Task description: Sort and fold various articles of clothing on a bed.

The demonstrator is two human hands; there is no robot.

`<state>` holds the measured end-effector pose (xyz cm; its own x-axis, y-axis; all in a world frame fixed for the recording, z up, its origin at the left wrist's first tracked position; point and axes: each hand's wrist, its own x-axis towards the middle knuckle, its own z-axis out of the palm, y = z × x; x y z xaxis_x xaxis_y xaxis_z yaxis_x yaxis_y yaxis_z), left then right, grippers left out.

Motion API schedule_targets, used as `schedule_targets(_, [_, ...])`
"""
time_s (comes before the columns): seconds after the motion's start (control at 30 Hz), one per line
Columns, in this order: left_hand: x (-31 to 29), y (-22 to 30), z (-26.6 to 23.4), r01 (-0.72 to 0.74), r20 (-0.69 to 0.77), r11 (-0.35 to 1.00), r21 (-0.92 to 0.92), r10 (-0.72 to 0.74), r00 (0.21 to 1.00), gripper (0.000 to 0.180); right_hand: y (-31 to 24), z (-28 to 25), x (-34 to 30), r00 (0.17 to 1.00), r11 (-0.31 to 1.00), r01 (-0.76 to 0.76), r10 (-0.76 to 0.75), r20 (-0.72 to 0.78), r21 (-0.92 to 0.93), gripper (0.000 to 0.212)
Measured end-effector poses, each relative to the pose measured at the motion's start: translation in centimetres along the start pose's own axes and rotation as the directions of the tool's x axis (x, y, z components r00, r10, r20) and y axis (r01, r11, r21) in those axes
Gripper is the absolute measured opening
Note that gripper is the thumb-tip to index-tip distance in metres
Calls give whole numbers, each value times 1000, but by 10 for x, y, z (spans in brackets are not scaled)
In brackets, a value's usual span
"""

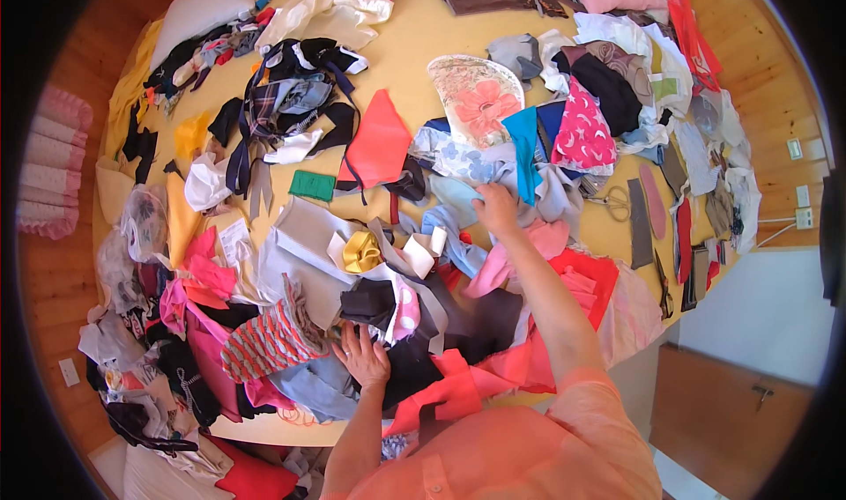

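A big yellow bench (pixel 414 37) is covered in cloth scraps. The left hand (pixel 363 356) lies flat and open on a dark grey cloth (pixel 401 363), likely to keep the pile steady. The right hand (pixel 495 207) pinches a pale blue scrap (pixel 454 192) near the middle.

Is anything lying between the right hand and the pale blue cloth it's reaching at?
Nothing visible: the right hand already rests on the pale blue cloth, with no other scrap over it there.

Fabric scraps (pixel 379 139) piled on table (pixel 414 42); scissors (pixel 612 202) at right edge.
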<state>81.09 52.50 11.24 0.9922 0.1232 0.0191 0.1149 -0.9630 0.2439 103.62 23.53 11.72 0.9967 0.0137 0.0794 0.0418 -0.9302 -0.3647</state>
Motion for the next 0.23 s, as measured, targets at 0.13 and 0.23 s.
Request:
schedule_targets(0.13, [0, 0, -1, 4, -5, 1000, -6, -4, 1000, 41, -8, -37, -21, 939, 831, -323, 220, 266, 452, 21])
schedule_targets(0.23, [-1, -5, 2, 18, 30, 1000, 6, -18, 999, 43, -11, -51, -57, 982, 375, -187, 71, 173, 908, 39])
